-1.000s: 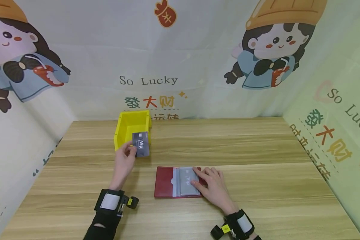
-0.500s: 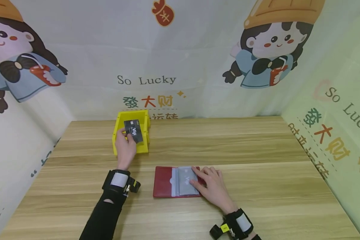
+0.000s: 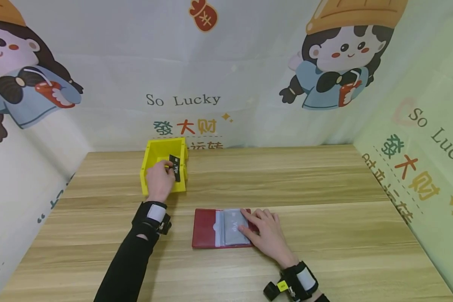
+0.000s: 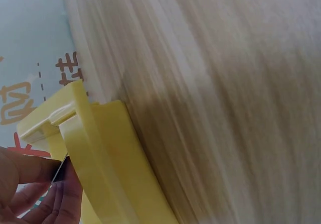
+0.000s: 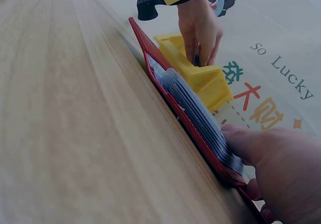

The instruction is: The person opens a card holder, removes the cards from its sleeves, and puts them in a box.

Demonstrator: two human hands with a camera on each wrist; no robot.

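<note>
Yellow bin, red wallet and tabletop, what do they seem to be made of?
The bin looks like molded plastic, smooth with a slight sheen, given its even color and soft highlights. The wallet may be leather or imitation leather, its plain red cover looking fairly matte. The tabletop looks low-sheen, its streaked grain suggesting wood or wood-look laminate.

From where I stand, the box (image 3: 166,145) sits toward the back of the desk (image 3: 324,180), left of centre, just before the backdrop (image 3: 249,71). The left hand (image 3: 160,178) is at the box's opening, with the card (image 3: 176,170) to its right, beside the box's right wall. Nearer the person and further right, the wallet (image 3: 204,229) lies spread on the desk, the right hand (image 3: 269,235) over its right edge.
</note>
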